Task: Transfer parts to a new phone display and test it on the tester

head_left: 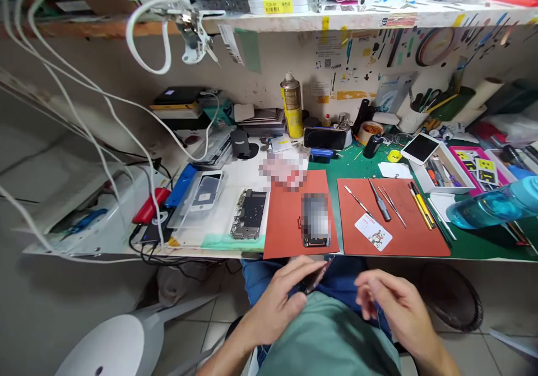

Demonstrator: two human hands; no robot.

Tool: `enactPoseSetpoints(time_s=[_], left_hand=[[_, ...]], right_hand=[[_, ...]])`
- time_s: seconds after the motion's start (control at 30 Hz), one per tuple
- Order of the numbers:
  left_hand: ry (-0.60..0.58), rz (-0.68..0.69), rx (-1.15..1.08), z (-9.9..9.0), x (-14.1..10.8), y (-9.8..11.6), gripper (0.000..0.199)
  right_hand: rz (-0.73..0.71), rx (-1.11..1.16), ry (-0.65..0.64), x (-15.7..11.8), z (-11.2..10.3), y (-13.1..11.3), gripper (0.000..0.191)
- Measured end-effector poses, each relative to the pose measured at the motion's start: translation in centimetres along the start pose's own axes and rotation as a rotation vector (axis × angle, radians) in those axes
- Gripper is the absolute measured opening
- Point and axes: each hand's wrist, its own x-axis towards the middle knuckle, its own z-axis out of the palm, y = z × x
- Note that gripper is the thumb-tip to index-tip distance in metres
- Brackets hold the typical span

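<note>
One flat, dark piece (316, 278) in the grasp of the left hand (283, 295) — pinched between thumb and fingers, tilted, over the lap just off the table's front edge. To the other side of the lap, the right hand (389, 300), released, with fingers loosely curled. On the left red mat (281, 230), near the left hand, a partly blurred phone part (316, 222). On the right red mat (412, 247), tweezers (392, 205), a dark-handled tool (379, 200), a slim metal tool (358, 201) and a printed card (373, 232) — beyond that mat's right edge, a blue bottle (494, 203), lying tilted.
</note>
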Motion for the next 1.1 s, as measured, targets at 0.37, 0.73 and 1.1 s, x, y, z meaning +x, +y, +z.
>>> enactPoseSetpoints(time_s=[0.37,0.73,1.1], left_hand=[[0.104,0.453,1.006,-4.0,-2.2,0.8,0.102],[0.126,0.448,1.221,-4.1,-3.0,1.9,0.084],[0.11,0.404,1.24,-4.3,-2.4,1.7,0.084]], right_hand=[[0.196,0.344,-0.326,3.7,5.0,-2.8,0.042],[0.172,0.37,-0.425,3.0,5.4,-1.5,0.028],[0.158,0.298,-0.416,3.7,5.1,-1.3,0.026]])
